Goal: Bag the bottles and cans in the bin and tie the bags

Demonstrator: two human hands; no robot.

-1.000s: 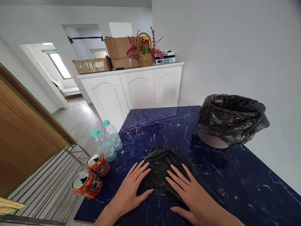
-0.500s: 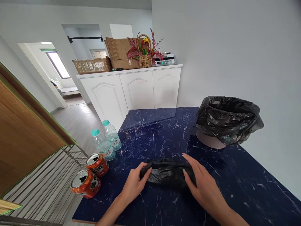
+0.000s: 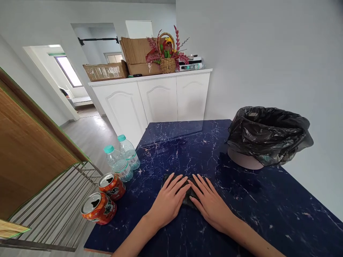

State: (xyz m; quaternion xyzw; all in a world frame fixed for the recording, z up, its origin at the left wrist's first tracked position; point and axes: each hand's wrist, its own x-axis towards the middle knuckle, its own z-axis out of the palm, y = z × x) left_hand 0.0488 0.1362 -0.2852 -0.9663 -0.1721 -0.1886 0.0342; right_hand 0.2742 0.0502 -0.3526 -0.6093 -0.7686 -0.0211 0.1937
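Note:
My left hand and my right hand lie flat, side by side, with their fingers stretched out. Both press on a folded black plastic bag, which they mostly cover. The bag rests on the dark blue marbled table. At the table's left edge stand two orange drink cans with opened tops. Behind them are two clear plastic bottles with turquoise caps.
A bin lined with a black plastic bag stands on the table's right side by the wall. Beyond the table, a white cabinet carries cardboard boxes and a flower basket. A metal rack is at the left.
Both hands went from holding the black bag at its two ends to lying flat on it, closer together. The bag is now flatter and more covered. Cans and bottles stayed put.

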